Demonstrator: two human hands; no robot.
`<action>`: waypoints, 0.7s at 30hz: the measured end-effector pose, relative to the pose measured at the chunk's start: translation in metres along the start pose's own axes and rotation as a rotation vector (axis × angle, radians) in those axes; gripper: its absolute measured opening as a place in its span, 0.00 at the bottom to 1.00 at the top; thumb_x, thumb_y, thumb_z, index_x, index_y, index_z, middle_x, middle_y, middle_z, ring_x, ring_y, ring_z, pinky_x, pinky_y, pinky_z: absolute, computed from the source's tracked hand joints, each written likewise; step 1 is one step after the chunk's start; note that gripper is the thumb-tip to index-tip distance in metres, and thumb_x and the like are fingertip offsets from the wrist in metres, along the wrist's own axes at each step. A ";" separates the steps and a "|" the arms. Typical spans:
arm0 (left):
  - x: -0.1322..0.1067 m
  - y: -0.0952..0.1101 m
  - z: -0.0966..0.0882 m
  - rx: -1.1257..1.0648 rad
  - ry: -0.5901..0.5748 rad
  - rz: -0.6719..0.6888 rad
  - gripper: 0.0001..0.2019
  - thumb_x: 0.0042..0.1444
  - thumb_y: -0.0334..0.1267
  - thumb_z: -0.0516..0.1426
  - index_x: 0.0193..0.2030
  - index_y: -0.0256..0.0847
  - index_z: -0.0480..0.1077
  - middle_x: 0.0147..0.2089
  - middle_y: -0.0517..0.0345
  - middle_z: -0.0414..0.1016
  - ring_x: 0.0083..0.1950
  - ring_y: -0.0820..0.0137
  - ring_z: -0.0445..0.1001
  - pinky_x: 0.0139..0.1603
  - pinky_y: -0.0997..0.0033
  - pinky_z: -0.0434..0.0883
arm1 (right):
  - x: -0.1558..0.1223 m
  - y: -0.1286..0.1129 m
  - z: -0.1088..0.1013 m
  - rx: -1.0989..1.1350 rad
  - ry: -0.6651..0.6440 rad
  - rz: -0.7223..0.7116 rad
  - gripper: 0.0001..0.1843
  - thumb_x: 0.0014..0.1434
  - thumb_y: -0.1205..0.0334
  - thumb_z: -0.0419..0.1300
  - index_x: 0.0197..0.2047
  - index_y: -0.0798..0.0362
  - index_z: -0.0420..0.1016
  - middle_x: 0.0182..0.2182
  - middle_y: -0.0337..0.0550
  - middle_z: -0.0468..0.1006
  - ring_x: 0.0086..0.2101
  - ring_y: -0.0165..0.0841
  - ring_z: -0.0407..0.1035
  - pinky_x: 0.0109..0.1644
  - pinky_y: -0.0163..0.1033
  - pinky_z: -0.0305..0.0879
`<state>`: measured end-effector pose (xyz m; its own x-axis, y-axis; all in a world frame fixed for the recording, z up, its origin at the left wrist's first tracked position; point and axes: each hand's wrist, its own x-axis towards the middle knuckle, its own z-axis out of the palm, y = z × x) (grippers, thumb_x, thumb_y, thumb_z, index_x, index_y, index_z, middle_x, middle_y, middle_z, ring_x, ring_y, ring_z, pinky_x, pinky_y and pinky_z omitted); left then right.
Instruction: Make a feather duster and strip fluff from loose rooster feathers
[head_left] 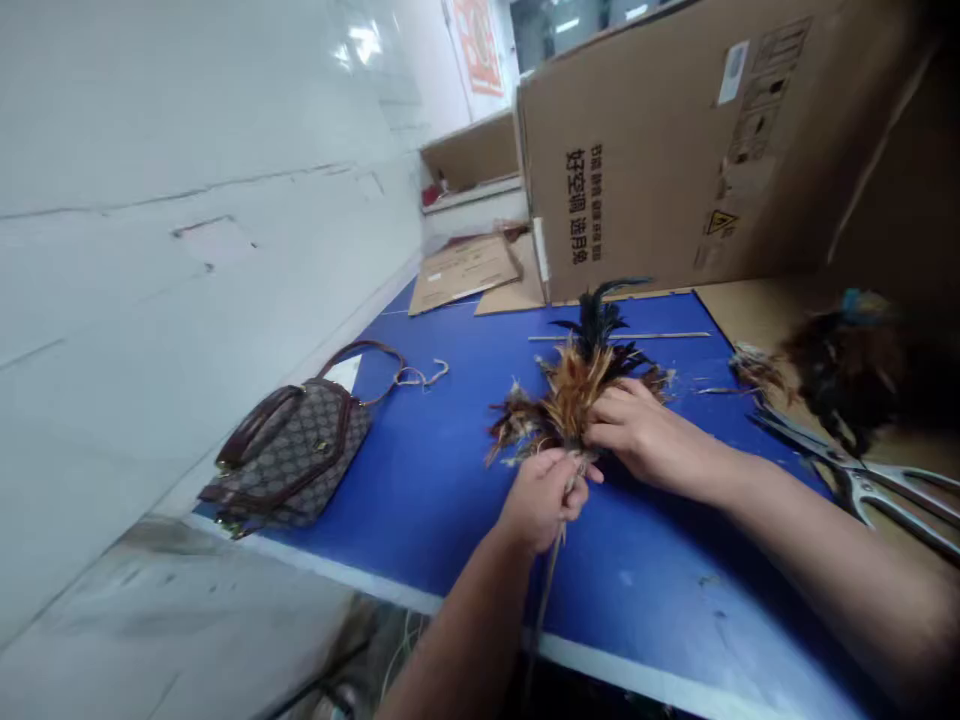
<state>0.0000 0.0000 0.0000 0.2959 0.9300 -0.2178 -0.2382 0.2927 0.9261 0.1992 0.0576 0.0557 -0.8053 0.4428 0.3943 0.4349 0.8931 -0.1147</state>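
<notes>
A bunch of feathers point(574, 385), orange-brown in the middle with dark tips and mottled tufts at the sides, fans out above the blue tabletop point(450, 440). My left hand point(546, 495) is closed around its base, fingers pinched together. A thin pale strand or stick point(551, 575) runs down from this hand past the table's front edge; I cannot tell which it is. My right hand point(634, 430) is closed at the right side of the bunch, its fingertips pressed into the feathers just above the left hand. Exactly where the fingertips grip is partly hidden.
A patterned handbag point(300, 450) sits at the left by the wall. Scissors point(862, 475) and a dark feather bundle point(847, 370) lie at the right. Behind the hands are a thin stick point(660, 335), flat cardboard point(461, 272) and a large cardboard box point(652, 160).
</notes>
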 end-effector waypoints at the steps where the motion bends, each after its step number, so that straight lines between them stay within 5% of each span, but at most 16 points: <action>1: 0.000 0.000 0.000 -0.004 -0.003 -0.002 0.21 0.60 0.53 0.60 0.36 0.31 0.73 0.18 0.66 0.58 0.18 0.81 0.49 0.19 0.74 0.42 | 0.000 0.000 0.000 0.003 0.000 0.000 0.13 0.64 0.77 0.54 0.35 0.52 0.76 0.35 0.44 0.73 0.41 0.38 0.63 0.58 0.50 0.53; 21: 0.000 0.002 0.003 -0.152 0.011 -0.049 0.19 0.54 0.48 0.67 0.35 0.33 0.69 0.30 0.57 0.70 0.22 0.83 0.54 0.19 0.76 0.42 | 0.001 0.002 0.005 0.075 0.074 -0.045 0.15 0.67 0.74 0.53 0.38 0.51 0.80 0.37 0.45 0.76 0.42 0.37 0.66 0.60 0.52 0.54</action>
<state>0.0021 0.0001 0.0023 0.3008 0.9159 -0.2660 -0.3610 0.3675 0.8571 0.1966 0.0604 0.0510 -0.7903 0.3974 0.4663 0.3654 0.9166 -0.1619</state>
